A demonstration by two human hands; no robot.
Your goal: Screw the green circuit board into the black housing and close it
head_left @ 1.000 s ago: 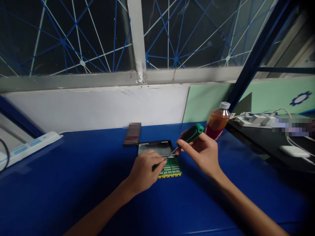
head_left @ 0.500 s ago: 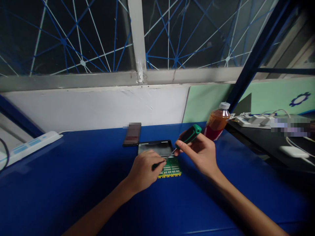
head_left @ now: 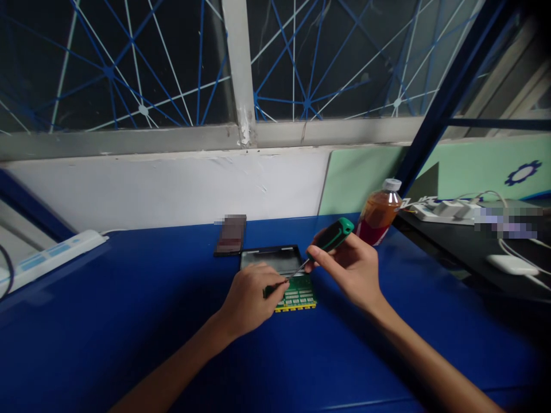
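Observation:
My right hand (head_left: 355, 269) is closed round a screwdriver (head_left: 331, 238) with a black and green handle. Its thin metal shaft slants down and left, and the tip meets the fingertips of my left hand (head_left: 252, 295). Those fingers are pinched on a small dark pointed piece (head_left: 274, 288), whose exact kind I cannot make out. Beneath them lies a green circuit board (head_left: 301, 291) with rows of pale parts and a yellow front edge; my left hand covers its left part. Directly behind the board is a shallow black-rimmed tray or cover (head_left: 275, 259), partly hidden by the same hand.
A dark phone-like slab (head_left: 230, 236) lies behind on the blue table (head_left: 129, 287). At the back right stands a capped drink bottle (head_left: 379, 212). One white power strip (head_left: 55, 255) sits at far left; a white charger (head_left: 512, 264) rests on a black surface at right.
Both hands, the screwdriver and the board keep almost the same positions. The whole view has shifted very slightly.

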